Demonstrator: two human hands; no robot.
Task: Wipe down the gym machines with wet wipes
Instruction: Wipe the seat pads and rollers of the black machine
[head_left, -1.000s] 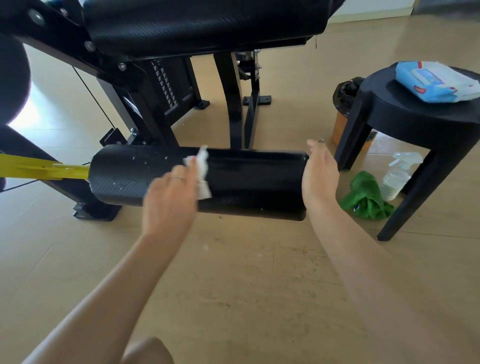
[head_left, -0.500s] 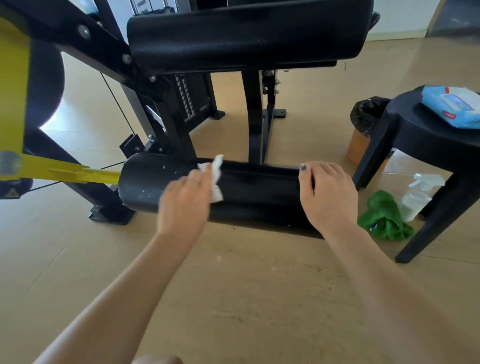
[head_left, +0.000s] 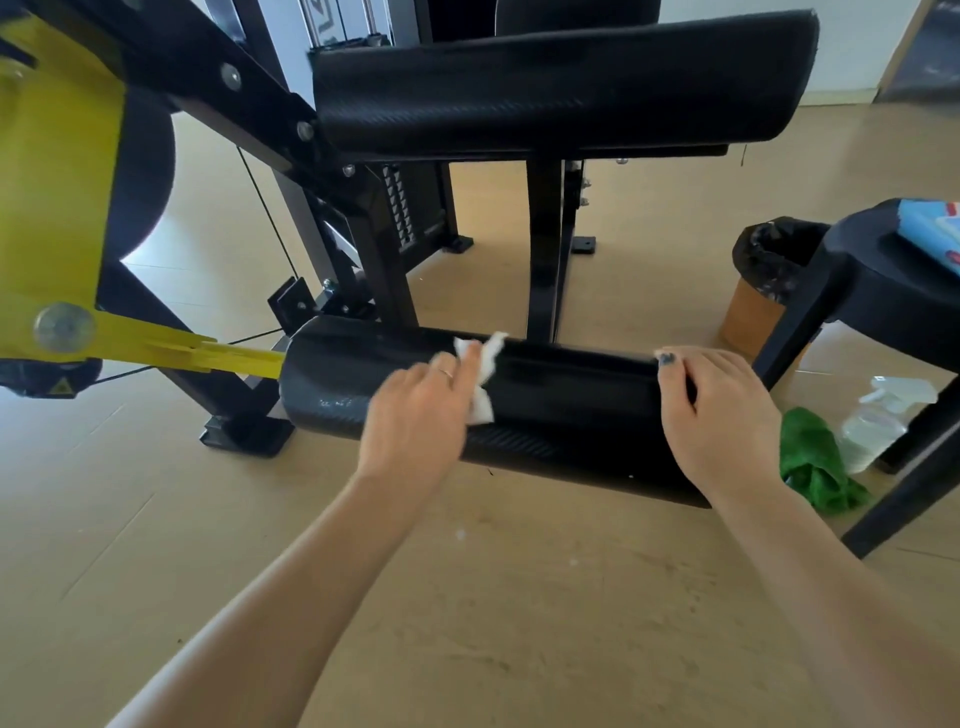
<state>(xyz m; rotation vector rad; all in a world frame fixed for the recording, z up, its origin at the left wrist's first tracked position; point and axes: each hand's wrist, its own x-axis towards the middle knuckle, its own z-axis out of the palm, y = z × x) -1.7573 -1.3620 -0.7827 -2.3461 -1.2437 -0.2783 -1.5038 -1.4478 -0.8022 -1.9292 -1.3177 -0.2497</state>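
**gymrat_42:** Two hands on the lower roller pad (head_left: 545, 410) right now. Left hand (head_left: 415, 421) has its grip curled around a white wet wipe (head_left: 480, 379) and presses it on top of the pad, a bit left of the middle. Right hand (head_left: 719, 415) lies over the pad's right end with fingers draped flat, holding nothing, looks like it's just steadying the thing.

**wipedown_wendy:** So how far along, you reckon?

**gymrat_42:** Early-ish, I'd guess. Left end of the pad has pale specks on it, so that bit needs a pass. The big upper pad (head_left: 566, 88), the black frame (head_left: 384, 249) and the yellow arm (head_left: 57, 171) show no sign either way.

**wipedown_wendy:** Spare wipes?

**gymrat_42:** Blue pack (head_left: 935, 234) on the black stool (head_left: 862, 291) at the right, with a green cloth (head_left: 815, 462) and spray bottle (head_left: 878, 421) on the floor beside its legs.
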